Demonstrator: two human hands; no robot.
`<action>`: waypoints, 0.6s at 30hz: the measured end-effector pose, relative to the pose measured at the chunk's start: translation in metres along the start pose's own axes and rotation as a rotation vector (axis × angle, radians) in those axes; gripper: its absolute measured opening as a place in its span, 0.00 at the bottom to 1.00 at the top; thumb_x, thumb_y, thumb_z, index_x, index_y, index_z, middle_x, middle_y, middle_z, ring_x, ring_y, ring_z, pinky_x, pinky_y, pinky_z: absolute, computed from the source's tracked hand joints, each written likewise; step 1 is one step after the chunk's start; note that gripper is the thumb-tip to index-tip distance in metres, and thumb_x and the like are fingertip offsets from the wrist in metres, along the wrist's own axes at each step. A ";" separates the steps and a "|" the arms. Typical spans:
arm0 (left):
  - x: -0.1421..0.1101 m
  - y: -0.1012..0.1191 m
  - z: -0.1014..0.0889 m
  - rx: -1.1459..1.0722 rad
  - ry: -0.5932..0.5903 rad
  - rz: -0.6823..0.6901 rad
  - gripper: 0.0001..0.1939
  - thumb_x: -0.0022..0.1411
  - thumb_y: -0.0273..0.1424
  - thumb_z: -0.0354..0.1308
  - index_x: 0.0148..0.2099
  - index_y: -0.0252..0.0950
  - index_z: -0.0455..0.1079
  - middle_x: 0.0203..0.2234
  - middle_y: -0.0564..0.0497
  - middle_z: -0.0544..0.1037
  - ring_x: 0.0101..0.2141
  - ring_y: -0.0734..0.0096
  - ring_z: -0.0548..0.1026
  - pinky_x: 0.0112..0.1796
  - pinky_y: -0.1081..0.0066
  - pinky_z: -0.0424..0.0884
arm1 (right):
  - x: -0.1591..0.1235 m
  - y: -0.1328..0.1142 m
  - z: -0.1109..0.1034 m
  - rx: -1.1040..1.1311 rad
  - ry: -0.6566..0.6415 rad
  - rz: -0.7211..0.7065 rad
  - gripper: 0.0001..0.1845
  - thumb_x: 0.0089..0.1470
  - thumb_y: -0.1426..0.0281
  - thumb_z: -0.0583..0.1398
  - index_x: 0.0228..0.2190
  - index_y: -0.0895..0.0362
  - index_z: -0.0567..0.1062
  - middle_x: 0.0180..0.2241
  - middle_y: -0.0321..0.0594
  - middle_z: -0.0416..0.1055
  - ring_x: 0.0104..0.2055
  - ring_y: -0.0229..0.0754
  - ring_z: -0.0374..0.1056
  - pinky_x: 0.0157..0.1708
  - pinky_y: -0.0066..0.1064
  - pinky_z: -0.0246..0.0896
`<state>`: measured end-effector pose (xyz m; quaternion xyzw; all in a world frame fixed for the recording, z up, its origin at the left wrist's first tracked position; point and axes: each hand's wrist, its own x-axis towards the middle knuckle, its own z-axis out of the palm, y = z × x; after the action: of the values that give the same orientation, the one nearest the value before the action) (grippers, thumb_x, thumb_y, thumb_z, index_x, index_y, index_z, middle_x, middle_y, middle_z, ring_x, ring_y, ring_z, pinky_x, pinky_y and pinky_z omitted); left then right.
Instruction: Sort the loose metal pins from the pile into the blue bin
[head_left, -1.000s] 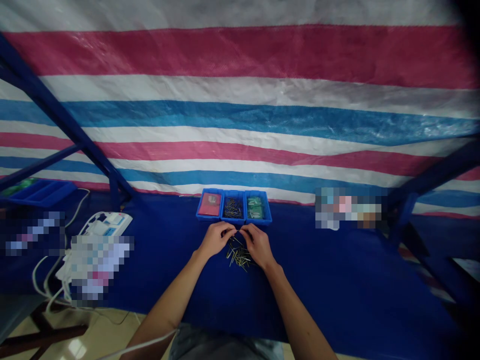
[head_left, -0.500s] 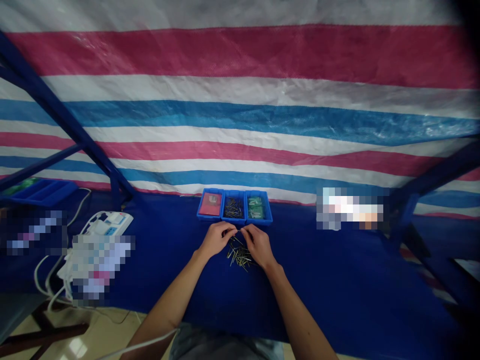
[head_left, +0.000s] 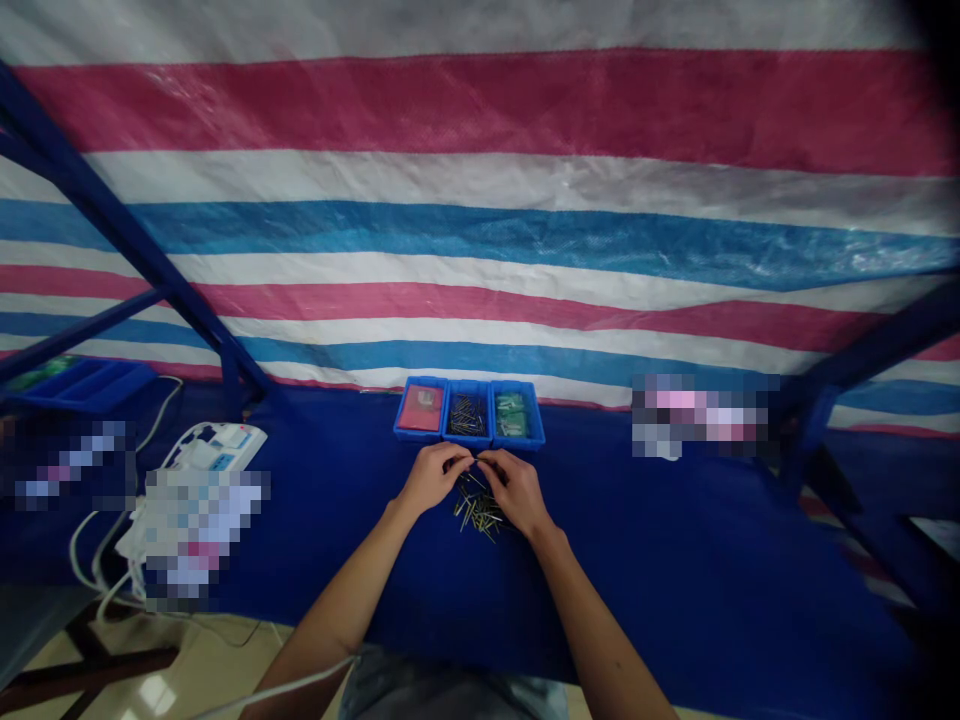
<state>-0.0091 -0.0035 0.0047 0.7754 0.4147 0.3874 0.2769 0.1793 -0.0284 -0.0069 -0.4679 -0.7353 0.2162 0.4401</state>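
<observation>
Our left hand (head_left: pixel 433 478) and our right hand (head_left: pixel 517 490) curl inward side by side over the counter (head_left: pixel 337 520), thumbs and fingers drawn in, with the fingertips of both meeting or nearly meeting at the middle. Neither hand is open. They look pinched on something very thin, but from the head view it is too small for us to tell what, or whether they grip anything at all.

Just below and toward us from those fingertips lies a loose heap of thin metal pins (head_left: pixel 477 508), scattered at angles on the dark blue cover, touching the heel of neither hand that we can make out, though our right hand sits just beside it.

Beyond our hands, near the far edge, stand three blue trays in a row: a red packet (head_left: pixel 420 408) in the left one, dark pins (head_left: pixel 468 415) in the middle one, green packets (head_left: pixel 511 415) in the right one. Off to our left sits a white device (head_left: pixel 214 440) with white cables (head_left: pixel 82 545), partly hidden by blurring. A striped tarpaulin (head_left: pixel 480 240) hangs behind everything.
</observation>
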 end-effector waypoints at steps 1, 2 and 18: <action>0.000 0.000 0.000 0.000 -0.001 0.001 0.09 0.68 0.31 0.57 0.37 0.35 0.76 0.28 0.52 0.79 0.28 0.73 0.73 0.33 0.74 0.66 | 0.000 0.000 0.000 0.004 0.002 -0.004 0.11 0.65 0.66 0.55 0.41 0.53 0.78 0.38 0.40 0.77 0.36 0.43 0.73 0.37 0.31 0.65; 0.000 0.000 0.000 0.002 -0.002 0.001 0.09 0.68 0.31 0.57 0.37 0.35 0.76 0.28 0.52 0.79 0.28 0.73 0.73 0.33 0.74 0.66 | 0.000 0.000 0.000 0.006 0.004 -0.007 0.11 0.66 0.66 0.55 0.41 0.53 0.78 0.38 0.40 0.77 0.37 0.43 0.73 0.37 0.31 0.65; -0.001 0.000 0.001 -0.007 0.001 0.007 0.09 0.68 0.32 0.57 0.37 0.35 0.76 0.28 0.51 0.79 0.28 0.72 0.73 0.32 0.74 0.66 | 0.000 0.001 -0.001 -0.033 -0.018 0.005 0.11 0.67 0.67 0.54 0.36 0.54 0.76 0.33 0.38 0.76 0.35 0.42 0.73 0.34 0.29 0.61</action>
<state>-0.0089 -0.0040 0.0039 0.7757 0.4109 0.3900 0.2781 0.1804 -0.0278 -0.0069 -0.4749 -0.7416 0.2091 0.4251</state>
